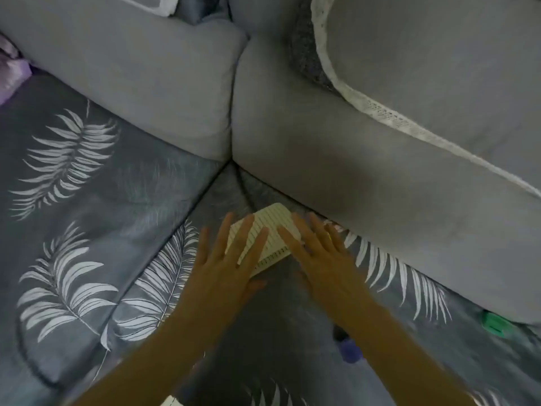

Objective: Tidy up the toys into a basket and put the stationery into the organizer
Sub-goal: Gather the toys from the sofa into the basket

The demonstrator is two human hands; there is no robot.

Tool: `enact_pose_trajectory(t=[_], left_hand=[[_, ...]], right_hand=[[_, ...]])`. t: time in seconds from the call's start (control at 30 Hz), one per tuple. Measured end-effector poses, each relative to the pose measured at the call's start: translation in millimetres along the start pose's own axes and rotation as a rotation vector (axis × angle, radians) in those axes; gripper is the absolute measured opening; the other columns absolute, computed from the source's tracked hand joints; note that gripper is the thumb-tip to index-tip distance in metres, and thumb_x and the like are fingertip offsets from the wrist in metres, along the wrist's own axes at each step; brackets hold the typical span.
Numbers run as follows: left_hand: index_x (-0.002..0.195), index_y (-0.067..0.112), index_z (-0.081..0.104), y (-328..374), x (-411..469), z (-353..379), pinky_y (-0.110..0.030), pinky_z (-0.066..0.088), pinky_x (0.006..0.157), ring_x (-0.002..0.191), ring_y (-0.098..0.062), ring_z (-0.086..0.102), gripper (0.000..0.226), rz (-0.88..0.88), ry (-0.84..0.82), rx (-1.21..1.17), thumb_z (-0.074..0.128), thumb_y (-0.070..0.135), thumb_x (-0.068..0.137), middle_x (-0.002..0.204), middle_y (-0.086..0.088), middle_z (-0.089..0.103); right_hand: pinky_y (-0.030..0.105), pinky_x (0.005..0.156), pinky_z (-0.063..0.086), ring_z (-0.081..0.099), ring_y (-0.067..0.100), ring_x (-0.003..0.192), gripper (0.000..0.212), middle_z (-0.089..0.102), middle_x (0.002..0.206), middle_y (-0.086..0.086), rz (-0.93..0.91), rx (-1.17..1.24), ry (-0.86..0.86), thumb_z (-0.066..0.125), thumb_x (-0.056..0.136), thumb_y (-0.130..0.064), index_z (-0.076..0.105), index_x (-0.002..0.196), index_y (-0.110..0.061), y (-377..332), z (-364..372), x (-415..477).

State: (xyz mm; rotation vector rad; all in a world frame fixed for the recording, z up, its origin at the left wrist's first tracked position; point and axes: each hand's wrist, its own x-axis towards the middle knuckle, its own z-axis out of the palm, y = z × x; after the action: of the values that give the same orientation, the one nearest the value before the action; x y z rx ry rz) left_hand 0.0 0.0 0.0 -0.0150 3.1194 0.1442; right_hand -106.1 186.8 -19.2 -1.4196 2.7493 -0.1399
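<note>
A small spiral-bound notebook (276, 222) with white lined pages lies on the leaf-patterned seat cover (73, 200) in the inner corner of a grey sofa. My left hand (228, 265) lies flat over its left part, fingers straight and spread. My right hand (319, 256) reaches in from the right with straight fingers, its fingertips touching the notebook's right edge. Both forearms come up from the bottom of the view. Much of the notebook is hidden under my hands.
Grey back cushions (146, 83) rise behind and to the right. A green item (496, 323) sits against the right cushion's base. A purple object (349, 348) lies on the seat beside my right forearm. Something white (171, 402) shows at the bottom edge.
</note>
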Motion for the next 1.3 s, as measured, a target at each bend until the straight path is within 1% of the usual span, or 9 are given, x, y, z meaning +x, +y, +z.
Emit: enact_pose_trajectory(t=[0.13, 0.27, 0.43, 0.53, 0.63, 0.8, 0.93, 1.07, 1.3], left_hand=[[0.141, 0.011, 0.041, -9.4, 8.0, 56.2, -0.073, 0.032, 0.095, 0.133, -0.051, 0.029, 0.094, -0.060, -0.128, 0.002, 0.075, 0.052, 0.063, 0.148, -0.020, 0.034], [0.148, 0.018, 0.023, -16.7, 0.7, 110.6, -0.070, 0.044, 0.086, 0.128, -0.055, 0.036, 0.111, -0.106, -0.207, -0.155, 0.085, 0.040, 0.057, 0.153, -0.012, 0.021], [0.150, 0.031, 0.007, -21.2, 10.8, 124.5, -0.030, 0.061, 0.061, 0.104, -0.038, 0.065, 0.127, -0.186, -0.096, -0.457, 0.080, -0.010, 0.056, 0.159, -0.010, 0.001], [0.136, 0.060, -0.016, -17.9, 19.2, 111.2, -0.038, 0.058, 0.064, 0.094, -0.035, 0.067, 0.109, -0.386, 0.004, -0.623, 0.062, 0.004, 0.085, 0.159, 0.005, -0.007], [0.135, 0.059, -0.010, -12.6, 28.7, 91.9, -0.046, 0.048, 0.087, 0.111, -0.036, 0.058, 0.065, -0.528, 0.025, -0.685, 0.035, 0.032, 0.097, 0.152, -0.006, 0.032], [0.147, 0.033, 0.018, -23.7, 41.4, 86.9, -0.028, 0.037, 0.068, 0.068, -0.016, 0.049, 0.056, -0.613, -0.178, -0.590, 0.034, 0.013, 0.097, 0.120, -0.019, 0.060], [0.138, 0.014, 0.039, -32.7, 34.7, 97.8, -0.037, 0.045, 0.060, 0.056, -0.027, 0.051, 0.045, -0.668, -0.238, -0.512, 0.038, 0.016, 0.093, 0.068, -0.014, 0.056], [0.141, 0.019, 0.030, -39.3, 32.2, 103.6, -0.042, 0.052, 0.061, 0.058, -0.035, 0.060, 0.049, -0.690, -0.313, -0.450, 0.037, 0.021, 0.093, 0.072, -0.017, 0.064], [0.148, 0.028, 0.019, -22.4, 42.5, 74.9, -0.038, 0.042, 0.077, 0.078, -0.033, 0.058, 0.056, -0.735, -0.281, -0.566, 0.036, 0.017, 0.096, 0.094, -0.020, 0.064]], right_hand=[[0.055, 0.113, 0.017, 0.019, 0.038, 0.145, 0.079, 0.024, 0.158, 0.011, -0.001, 0.007, -0.021, 0.046, 0.078, -0.001, 0.026, 0.150, -0.025, 12.3, 57.7, 14.7], [0.065, 0.104, 0.032, 0.031, 0.047, 0.137, 0.073, 0.034, 0.153, 0.014, 0.039, 0.085, -0.025, 0.037, 0.077, -0.002, 0.039, 0.145, -0.029, 12.3, 98.0, 31.4], [0.060, 0.092, 0.045, 0.051, 0.044, 0.124, 0.069, 0.053, 0.141, 0.009, 0.117, 0.146, 0.142, 0.059, 0.076, -0.001, 0.051, 0.134, -0.036, 17.4, 111.2, 56.3], [0.054, 0.082, 0.050, 0.061, 0.040, 0.111, 0.050, 0.063, 0.129, 0.007, 0.204, 0.169, 0.231, 0.046, 0.082, -0.017, 0.061, 0.127, -0.035, 16.4, 101.6, 66.4], [0.042, 0.077, 0.054, 0.065, 0.027, 0.097, 0.042, 0.069, 0.117, 0.003, 0.229, 0.320, 0.234, 0.051, 0.083, -0.020, 0.065, 0.122, -0.028, 28.1, 97.6, 69.9], [0.033, 0.070, 0.051, 0.057, 0.010, 0.069, 0.045, 0.070, 0.102, 0.011, 0.539, 0.731, 0.011, 0.045, 0.098, -0.012, 0.047, 0.140, -0.031, 70.0, 96.5, 45.1], [0.035, 0.089, 0.042, 0.048, 0.031, 0.115, 0.059, 0.056, 0.125, 0.016, 0.654, 0.232, -0.349, 0.055, 0.091, -0.014, 0.033, 0.146, -0.016, 109.7, 134.4, 30.8], [0.040, 0.099, 0.041, 0.043, 0.033, 0.123, 0.056, 0.044, 0.139, 0.010, 0.570, 0.299, -0.526, 0.061, 0.089, -0.025, 0.039, 0.140, -0.019, 109.5, 149.8, 37.3], [0.034, 0.076, 0.051, 0.053, 0.018, 0.097, 0.050, 0.040, 0.125, -0.004, 0.671, 0.517, 0.091, 0.076, 0.077, -0.031, 0.048, 0.118, -0.028, 73.1, 93.2, 33.1]])
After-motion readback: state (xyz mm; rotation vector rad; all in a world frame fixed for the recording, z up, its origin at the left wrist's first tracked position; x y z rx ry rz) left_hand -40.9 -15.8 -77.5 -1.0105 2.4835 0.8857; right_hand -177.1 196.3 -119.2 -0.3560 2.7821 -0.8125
